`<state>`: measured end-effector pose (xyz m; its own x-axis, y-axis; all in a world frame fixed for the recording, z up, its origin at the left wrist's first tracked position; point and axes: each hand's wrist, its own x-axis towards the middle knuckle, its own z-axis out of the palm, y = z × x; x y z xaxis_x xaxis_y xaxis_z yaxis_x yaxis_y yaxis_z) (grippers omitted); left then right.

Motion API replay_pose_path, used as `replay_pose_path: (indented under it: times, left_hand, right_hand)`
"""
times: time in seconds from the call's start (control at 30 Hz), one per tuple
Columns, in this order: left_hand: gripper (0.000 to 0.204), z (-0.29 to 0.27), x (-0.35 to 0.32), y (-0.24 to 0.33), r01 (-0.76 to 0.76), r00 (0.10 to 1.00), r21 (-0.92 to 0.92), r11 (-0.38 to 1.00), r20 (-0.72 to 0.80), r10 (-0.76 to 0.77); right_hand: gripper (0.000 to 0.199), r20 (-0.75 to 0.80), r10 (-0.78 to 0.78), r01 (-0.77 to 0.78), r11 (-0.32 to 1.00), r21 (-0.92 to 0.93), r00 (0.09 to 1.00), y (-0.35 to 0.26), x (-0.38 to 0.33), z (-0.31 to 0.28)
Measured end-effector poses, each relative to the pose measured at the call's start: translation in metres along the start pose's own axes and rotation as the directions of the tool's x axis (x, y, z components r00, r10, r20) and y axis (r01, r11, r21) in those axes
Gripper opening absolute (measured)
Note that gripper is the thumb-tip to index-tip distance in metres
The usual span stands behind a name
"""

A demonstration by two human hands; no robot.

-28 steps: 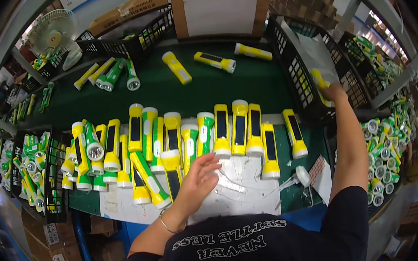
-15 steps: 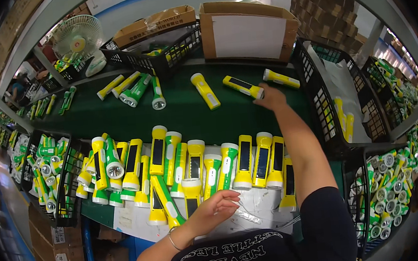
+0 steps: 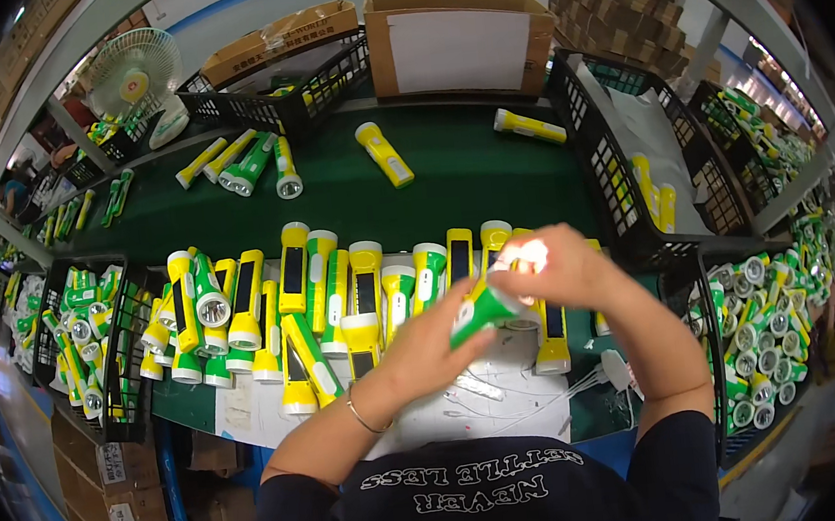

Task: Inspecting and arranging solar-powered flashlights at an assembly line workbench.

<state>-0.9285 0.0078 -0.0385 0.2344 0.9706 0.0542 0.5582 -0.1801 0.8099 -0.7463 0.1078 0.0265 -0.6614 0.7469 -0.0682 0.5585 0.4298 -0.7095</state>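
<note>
The left hand (image 3: 436,344) has its fingers curled tight around the body of a green and white plastic flashlight (image 3: 483,309), held up just above the green-covered worktop (image 3: 450,182). The right hand (image 3: 564,266) closes its fingers over the flashlight's lit head end, touching it. Beneath both hands lies a row of yellow and green flashlights (image 3: 340,288), with a black plastic basket (image 3: 601,178) to the right.

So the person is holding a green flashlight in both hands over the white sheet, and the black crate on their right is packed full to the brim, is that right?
Not quite. In the head view both hands, left hand and right hand, do hold the green flashlight over the white sheet, but the black crate on the right is mostly empty, with only a few yellow flashlights inside.
</note>
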Motion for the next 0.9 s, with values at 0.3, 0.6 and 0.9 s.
replay_pose_path:
  times: [0.3,0.6,0.9]
  left_hand:
    - [0.04,0.066,-0.025,-0.043,0.413,0.861,-0.911,0.01,0.386,-0.332]
    - [0.036,0.075,-0.034,-0.042,0.344,0.88,-0.939,-0.002,0.323,-0.347]
    - [0.029,0.078,-0.036,-0.046,0.177,0.948,-0.936,0.304,0.079,-0.31]
  right_hand:
    - [0.032,-0.095,0.174,-0.125,0.914,0.386,0.98,0.059,-0.08,0.069]
    - [0.022,-0.071,0.096,-0.075,0.963,0.26,0.993,0.048,-0.109,0.095]
    - [0.008,-0.198,-0.365,0.241,0.853,-0.464,0.91,0.024,-0.104,0.136]
